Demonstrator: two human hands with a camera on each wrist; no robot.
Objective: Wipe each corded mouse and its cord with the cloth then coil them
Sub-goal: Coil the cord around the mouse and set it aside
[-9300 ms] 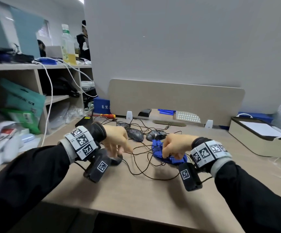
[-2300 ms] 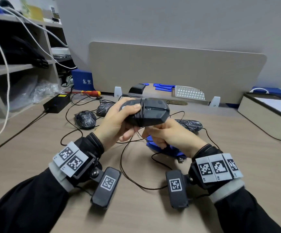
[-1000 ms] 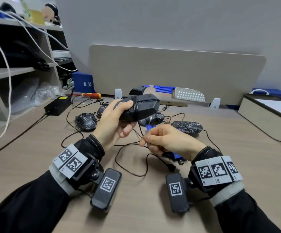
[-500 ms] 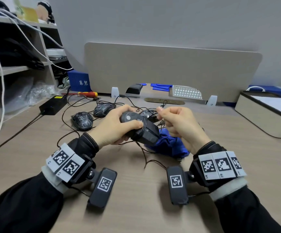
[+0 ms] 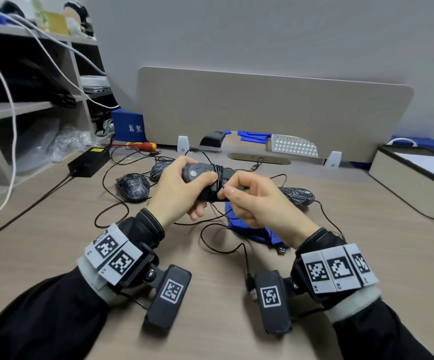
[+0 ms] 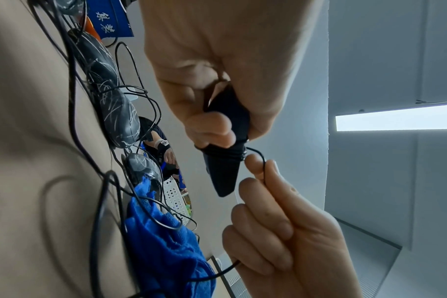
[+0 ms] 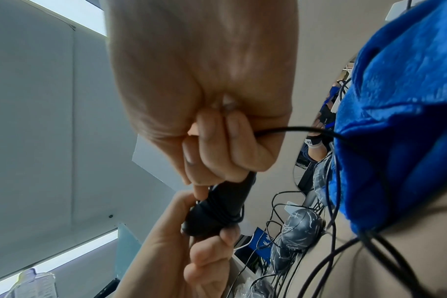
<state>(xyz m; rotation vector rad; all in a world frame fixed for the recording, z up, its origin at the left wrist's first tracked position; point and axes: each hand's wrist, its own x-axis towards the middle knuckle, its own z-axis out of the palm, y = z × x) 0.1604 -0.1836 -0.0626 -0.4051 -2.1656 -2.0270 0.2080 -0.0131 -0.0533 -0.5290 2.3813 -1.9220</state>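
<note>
My left hand [image 5: 184, 193] grips a black corded mouse [image 5: 203, 178] above the desk, with several turns of its cord [image 5: 218, 183] wound round its middle. My right hand [image 5: 232, 193] pinches the cord just beside the mouse. The loose cord runs down to a USB plug [image 5: 252, 289] on the desk. A blue cloth [image 5: 247, 229] lies crumpled on the desk under my right hand. In the left wrist view the mouse [image 6: 225, 171] juts out of my grip and the cord passes between right fingers [image 6: 263, 171]. Three patterned mice [image 5: 132, 187], [image 5: 160, 168], [image 5: 297, 194] lie behind.
Tangled black cords spread over the desk around the mice. A black power adapter [image 5: 88, 162] and a red screwdriver [image 5: 140, 146] lie at the back left. A beige divider [image 5: 275, 113] closes the back. A lidded box [image 5: 413, 175] stands right, shelves [image 5: 29, 107] left.
My right hand has come from behind the mouse round to its near side with the cord. More turns lie on the mouse and the loose loop on the desk is shorter.
</note>
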